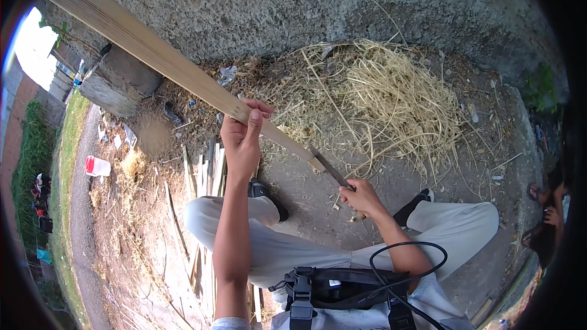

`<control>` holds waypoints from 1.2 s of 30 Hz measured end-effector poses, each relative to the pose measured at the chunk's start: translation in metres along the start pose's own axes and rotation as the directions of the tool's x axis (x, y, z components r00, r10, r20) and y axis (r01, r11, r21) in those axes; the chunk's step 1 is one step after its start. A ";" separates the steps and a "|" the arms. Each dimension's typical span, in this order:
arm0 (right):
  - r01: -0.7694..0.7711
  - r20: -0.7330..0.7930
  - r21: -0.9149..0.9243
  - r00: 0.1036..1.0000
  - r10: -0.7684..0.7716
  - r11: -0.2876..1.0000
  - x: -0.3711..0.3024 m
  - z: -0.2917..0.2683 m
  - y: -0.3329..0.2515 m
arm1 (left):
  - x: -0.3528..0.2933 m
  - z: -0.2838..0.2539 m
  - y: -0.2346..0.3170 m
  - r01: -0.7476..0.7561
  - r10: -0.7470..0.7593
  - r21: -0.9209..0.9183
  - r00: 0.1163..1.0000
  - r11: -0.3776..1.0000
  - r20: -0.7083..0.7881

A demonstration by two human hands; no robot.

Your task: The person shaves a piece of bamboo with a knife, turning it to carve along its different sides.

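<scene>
A long, pale bamboo slat [153, 49] slants from the upper left down to the middle of the view. My left hand [243, 137] is closed around it near its lower part, thumb on top. In my right hand [362, 198] is a knife [330, 170] with a dark blade and a wooden handle, fingers wrapped round the handle. The blade's tip end lies against the slat's lower end, between my bent knees; whether it cuts into the bamboo I cannot tell.
A heap of thin bamboo shavings [403, 104] lies before a rough wall [275, 6]. Cut bamboo strips [211, 171] lie by my left leg. A stone block [119, 82] and a red-and-white container [98, 166] are at left. Another person's hand [553, 215] shows at far right.
</scene>
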State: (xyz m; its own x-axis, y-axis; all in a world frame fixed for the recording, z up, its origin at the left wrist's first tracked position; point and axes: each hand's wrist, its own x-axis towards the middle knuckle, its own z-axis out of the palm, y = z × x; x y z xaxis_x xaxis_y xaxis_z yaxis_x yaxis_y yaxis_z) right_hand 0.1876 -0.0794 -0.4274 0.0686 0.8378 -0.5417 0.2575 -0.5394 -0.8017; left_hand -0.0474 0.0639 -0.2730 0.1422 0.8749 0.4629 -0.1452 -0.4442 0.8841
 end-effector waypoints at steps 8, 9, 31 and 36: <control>0.054 -0.065 0.142 0.997 -0.045 0.988 0.004 0.005 0.006 | 0.041 -0.015 0.026 0.125 -0.127 0.025 0.967 0.992 0.223; 0.116 -0.075 0.129 0.991 -0.107 0.985 0.004 0.004 0.005 | 0.048 -0.016 0.029 0.121 -0.115 -0.014 0.969 0.993 0.219; 0.425 -0.023 0.291 0.899 -0.438 0.857 -0.047 -0.004 -0.127 | 0.048 0.036 0.033 -0.150 0.108 -0.286 0.981 0.947 -0.159; 0.554 -0.129 0.053 0.829 -0.545 0.831 -0.043 0.016 -0.116 | 0.041 0.045 0.036 -0.155 0.165 -0.337 0.986 0.929 -0.002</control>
State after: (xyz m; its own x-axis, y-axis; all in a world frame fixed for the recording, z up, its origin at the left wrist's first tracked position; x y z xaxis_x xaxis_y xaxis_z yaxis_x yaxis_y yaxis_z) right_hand 0.1397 -0.0547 -0.3151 0.0406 0.9990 0.0201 0.2004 0.0116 -0.9796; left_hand -0.0030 0.0751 -0.2191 0.1147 0.7903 0.6019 -0.4868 -0.4835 0.7275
